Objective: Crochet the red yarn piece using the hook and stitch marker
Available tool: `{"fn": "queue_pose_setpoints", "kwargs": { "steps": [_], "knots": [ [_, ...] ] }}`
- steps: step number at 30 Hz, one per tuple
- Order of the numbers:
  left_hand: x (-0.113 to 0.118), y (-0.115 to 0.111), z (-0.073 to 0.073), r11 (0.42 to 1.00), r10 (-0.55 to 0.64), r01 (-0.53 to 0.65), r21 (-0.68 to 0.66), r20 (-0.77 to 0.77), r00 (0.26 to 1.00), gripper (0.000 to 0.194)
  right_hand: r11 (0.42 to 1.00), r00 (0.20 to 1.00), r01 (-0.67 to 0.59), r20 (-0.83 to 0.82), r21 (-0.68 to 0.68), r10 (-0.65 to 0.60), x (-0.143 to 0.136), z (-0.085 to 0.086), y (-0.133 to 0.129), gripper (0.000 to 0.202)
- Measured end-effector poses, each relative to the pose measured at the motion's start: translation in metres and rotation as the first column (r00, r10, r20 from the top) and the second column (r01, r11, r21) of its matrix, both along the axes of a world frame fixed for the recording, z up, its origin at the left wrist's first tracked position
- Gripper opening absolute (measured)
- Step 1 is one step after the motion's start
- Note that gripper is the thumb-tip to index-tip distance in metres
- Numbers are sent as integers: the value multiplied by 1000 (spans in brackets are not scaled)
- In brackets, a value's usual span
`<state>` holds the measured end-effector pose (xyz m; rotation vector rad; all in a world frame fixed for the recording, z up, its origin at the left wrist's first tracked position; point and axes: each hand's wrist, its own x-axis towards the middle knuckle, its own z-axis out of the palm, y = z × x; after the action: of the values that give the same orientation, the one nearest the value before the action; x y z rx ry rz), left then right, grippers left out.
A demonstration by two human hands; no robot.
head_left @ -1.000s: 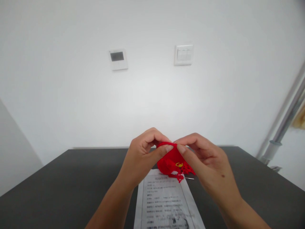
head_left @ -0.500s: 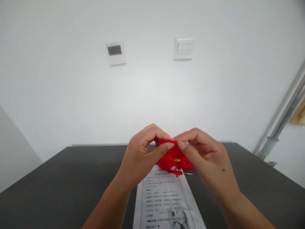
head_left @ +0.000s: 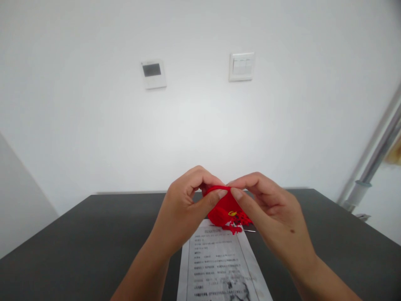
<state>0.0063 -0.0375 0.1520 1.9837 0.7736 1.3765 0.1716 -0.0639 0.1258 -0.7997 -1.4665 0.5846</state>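
Observation:
My left hand (head_left: 188, 200) and my right hand (head_left: 269, 205) meet in front of me above the table. Both pinch the upper edge of a red crochet piece (head_left: 230, 202) between thumb and forefinger, their fingertips nearly touching. Just below the piece lies a rounded red bundle, apparently yarn (head_left: 218, 217), with a small yellow clip-like item (head_left: 232, 213) beside it. Lacy red crochet work (head_left: 243, 218) sits to its right, partly behind my right thumb. A thin metal shaft (head_left: 249, 230), perhaps of a crochet hook, sticks out to the right.
A printed sheet of paper (head_left: 216, 259) lies on the dark table (head_left: 103, 234) between my forearms. The white wall behind carries a thermostat-like panel (head_left: 153, 74) and a light switch (head_left: 242, 67). A metal pipe (head_left: 384, 142) runs down at the right.
The view has tilted slightly upward. My right fingertips have moved a little left, closer to my left thumb, along the edge of the red crochet piece. Both hands keep their pinch.

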Motion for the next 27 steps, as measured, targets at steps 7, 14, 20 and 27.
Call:
{"fn": "queue_pose_setpoints", "kwargs": {
  "steps": [7,14,20,27],
  "knots": [
    [0,-4,1,999,30,-29,24,-22,999,12,999,998,35,47,-20,-35,1,-1,-1,14],
    [-4,-2,-4,998,-55,55,3,88,995,12,994,995,88,48,62,-91,-1,-3,1,13],
    [-6,-1,-4,998,-65,64,17,111,992,12,999,999,30,-16,32,-29,-2,-1,1,9],
    [-3,-5,-3,999,12,-16,47,76,997,12,999,999,-32,-43,-37,30,-2,1,-1,14]
  ]
}}
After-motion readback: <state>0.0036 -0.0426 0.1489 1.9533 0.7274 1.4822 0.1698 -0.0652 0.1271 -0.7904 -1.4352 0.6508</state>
